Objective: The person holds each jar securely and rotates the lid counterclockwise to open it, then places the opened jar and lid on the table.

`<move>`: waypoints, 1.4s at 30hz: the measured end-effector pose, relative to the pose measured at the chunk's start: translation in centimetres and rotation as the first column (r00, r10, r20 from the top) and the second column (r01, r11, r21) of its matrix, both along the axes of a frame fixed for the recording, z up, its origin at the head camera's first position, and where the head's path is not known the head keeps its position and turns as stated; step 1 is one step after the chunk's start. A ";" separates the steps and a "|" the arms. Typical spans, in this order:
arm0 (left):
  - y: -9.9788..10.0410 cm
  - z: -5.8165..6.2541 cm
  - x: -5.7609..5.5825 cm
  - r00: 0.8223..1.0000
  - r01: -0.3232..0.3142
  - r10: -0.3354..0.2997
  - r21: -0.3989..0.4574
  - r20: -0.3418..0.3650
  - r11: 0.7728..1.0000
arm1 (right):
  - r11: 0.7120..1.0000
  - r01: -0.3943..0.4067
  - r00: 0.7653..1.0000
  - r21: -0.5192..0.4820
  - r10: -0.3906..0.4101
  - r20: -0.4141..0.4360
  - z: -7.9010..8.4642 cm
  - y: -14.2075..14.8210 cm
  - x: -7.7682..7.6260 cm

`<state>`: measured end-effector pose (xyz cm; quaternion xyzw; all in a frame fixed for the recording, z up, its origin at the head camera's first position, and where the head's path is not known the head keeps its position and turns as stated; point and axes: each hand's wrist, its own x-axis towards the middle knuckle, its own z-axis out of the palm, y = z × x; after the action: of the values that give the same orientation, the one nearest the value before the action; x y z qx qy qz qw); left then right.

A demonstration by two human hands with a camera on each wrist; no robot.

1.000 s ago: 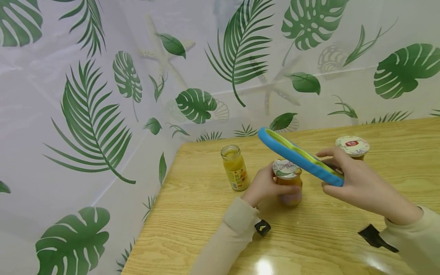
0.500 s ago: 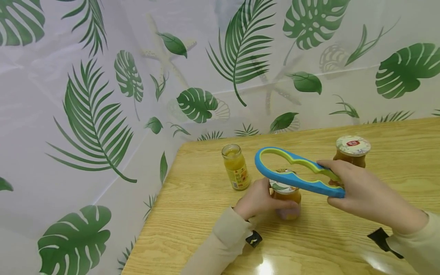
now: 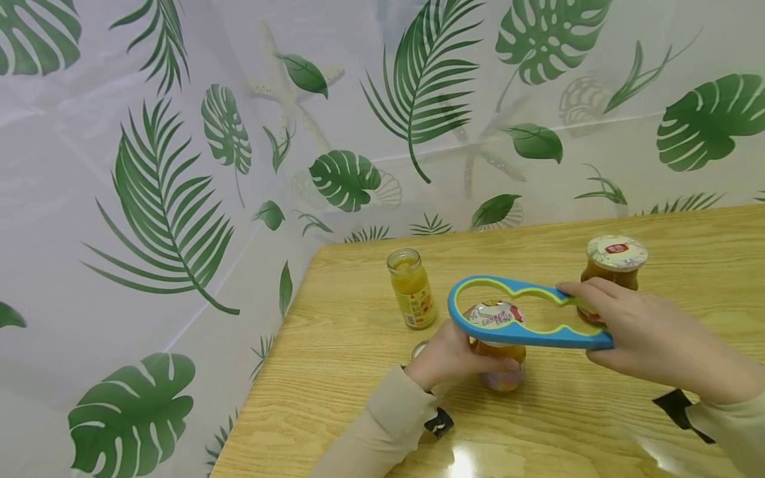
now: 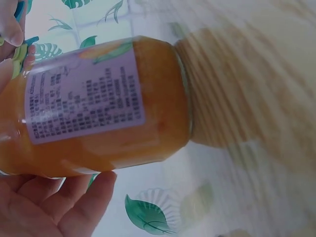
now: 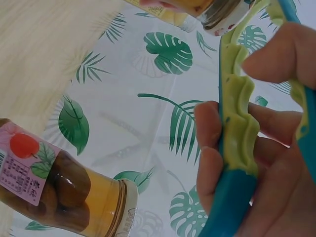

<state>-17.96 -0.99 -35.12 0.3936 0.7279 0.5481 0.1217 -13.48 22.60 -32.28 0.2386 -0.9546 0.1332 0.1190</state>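
My left hand point(image 3: 448, 358) grips a glass jar point(image 4: 163, 98) of orange contents with a purple label; its printed lid point(image 3: 496, 315) is on. In the left wrist view, fingers point(image 4: 89, 202) lie along the jar's side. With my right hand point(image 3: 645, 332) I hold a blue and green jar opener point(image 3: 538, 337) by its handle end. In the head view the opener's rounded end frames the lid from above; whether it touches the lid I cannot tell. The right wrist view shows the thumb and fingers on the opener's notched arms point(image 5: 237, 108).
An uncapped jar of yellow contents point(image 3: 412, 292) stands left of the held jar. Behind my right hand is a lidded jar of dark fruit point(image 5: 74, 187). A small round rim point(image 3: 420, 348) shows beside my left wrist. A leaf-patterned sheet point(image 3: 269, 166) backs the wooden table point(image 3: 323, 318).
The jar opener has come down and turned from nearly edge-on to flatter, its loop now framing the lid. My left hand and the jar have shifted slightly toward me.
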 end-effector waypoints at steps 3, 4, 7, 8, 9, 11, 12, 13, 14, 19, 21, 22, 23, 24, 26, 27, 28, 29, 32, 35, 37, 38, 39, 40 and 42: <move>0.1 0.0 -0.1 0.998 0.023 -0.024 0.020 0.066 1.000 | 1.000 0.007 1.000 0.027 -0.007 0.011 -0.1 0.2 -0.1; 0.1 0.0 -0.1 0.996 0.029 -0.031 0.024 0.085 0.999 | 0.999 0.011 1.000 0.034 -0.011 0.019 -0.1 0.3 -0.1; 0.4 -0.2 -0.1 0.988 0.053 -0.061 0.061 0.140 0.997 | 0.998 0.021 0.999 0.051 -0.023 0.040 -0.3 0.5 -0.2; 0.5 -0.3 -0.2 0.987 0.055 -0.065 0.073 0.150 0.996 | 0.998 0.021 0.999 0.052 -0.023 0.048 -0.4 0.6 -0.2; 0.5 -0.5 -0.2 0.986 0.053 -0.065 0.083 0.156 0.995 | 0.998 0.019 0.998 0.052 -0.022 0.053 -0.4 0.7 -0.2; 0.6 -0.9 -0.3 0.985 0.032 -0.046 0.088 0.164 0.996 | 0.998 0.017 0.998 0.053 -0.021 0.063 -0.6 0.8 -0.3; 0.5 -1.2 -0.3 0.988 0.003 -0.014 0.070 0.155 0.998 | 0.998 0.017 0.998 0.055 -0.020 0.064 -0.6 0.9 -0.3; 0.5 -1.5 -0.4 0.989 -0.029 0.021 0.047 0.147 0.998 | 0.998 0.016 0.998 0.057 -0.019 0.064 -0.6 0.9 -0.3; 0.5 -1.9 -0.5 0.990 -0.063 0.060 0.017 0.127 0.998 | 0.998 0.015 0.998 0.058 -0.019 0.066 -0.7 0.9 -0.3; 0.3 -3.1 -1.2 0.980 -0.195 0.197 -0.069 0.019 0.978 | 0.997 0.015 0.996 0.073 -0.022 0.084 -0.7 1.0 -0.4; 0.2 -3.3 -1.3 0.977 -0.213 0.213 -0.060 -0.009 0.975 | 0.997 0.018 0.995 0.081 -0.026 0.094 -0.6 0.9 -0.4; 0.1 -3.3 -1.4 0.975 -0.223 0.223 -0.058 -0.022 0.973 | 0.996 0.020 0.995 0.085 -0.029 0.098 -0.6 0.9 -0.4; 0.1 -3.2 -1.4 0.973 -0.230 0.229 -0.055 -0.029 0.972 | 0.996 0.022 0.994 0.088 -0.031 0.102 -0.6 0.9 -0.4; 0.1 -3.2 -1.4 0.972 -0.235 0.233 -0.052 -0.036 0.971 | 0.996 0.024 0.994 0.089 -0.033 0.106 -0.6 0.9 -0.4; 0.0 -3.0 -1.4 0.968 -0.251 0.249 -0.062 -0.045 0.966 | 0.996 0.026 0.993 0.089 -0.036 0.112 -0.6 0.8 -0.4; 0.0 -3.0 -1.4 0.967 -0.253 0.251 -0.062 -0.038 0.965 | 0.996 0.026 0.993 0.089 -0.036 0.114 -0.5 0.8 -0.4; 0.0 -2.9 -1.4 0.966 -0.259 0.257 -0.067 -0.036 0.964 | 0.996 0.027 0.992 0.087 -0.037 0.118 -0.5 0.8 -0.4; 0.0 -2.8 -1.4 0.966 -0.259 0.258 -0.067 -0.027 0.963 | 0.996 0.027 0.992 0.085 -0.037 0.121 -0.5 0.8 -0.4; 0.0 -2.7 -1.3 0.966 -0.259 0.259 -0.072 -0.003 0.963 | 0.996 0.026 0.992 0.088 -0.037 0.122 -0.4 0.7 -0.5; -0.1 -2.7 -1.4 0.966 -0.258 0.258 -0.082 -0.004 0.963 | 0.995 0.022 0.992 0.095 -0.034 0.123 -0.4 0.7 -0.5; -0.1 -2.7 -1.4 0.967 -0.255 0.256 -0.083 -0.002 0.963 | 0.995 0.019 0.992 0.101 -0.031 0.122 -0.4 0.7 -0.5; -0.1 -2.7 -1.4 0.967 -0.253 0.253 -0.082 -0.001 0.964 | 0.995 0.017 0.992 0.101 -0.029 0.120 -0.4 0.8 -0.5; -0.1 -2.7 -1.4 0.968 -0.251 0.251 -0.079 -0.003 0.965 | 0.995 0.015 0.992 0.101 -0.027 0.120 -0.4 0.8 -0.5; -0.1 -2.6 -1.5 0.968 -0.249 0.249 -0.075 -0.004 0.966 | 0.995 0.014 0.993 0.101 -0.026 0.119 -0.4 0.8 -0.5; -0.1 -2.6 -1.5 0.969 -0.247 0.247 -0.068 -0.005 0.967 | 0.995 0.011 0.993 0.098 -0.022 0.113 -0.4 0.8 -0.5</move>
<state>-19.42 -1.10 -37.72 0.2945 0.7894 0.5345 0.0670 -13.95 23.43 -32.65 0.2284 -0.9670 0.0989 0.0538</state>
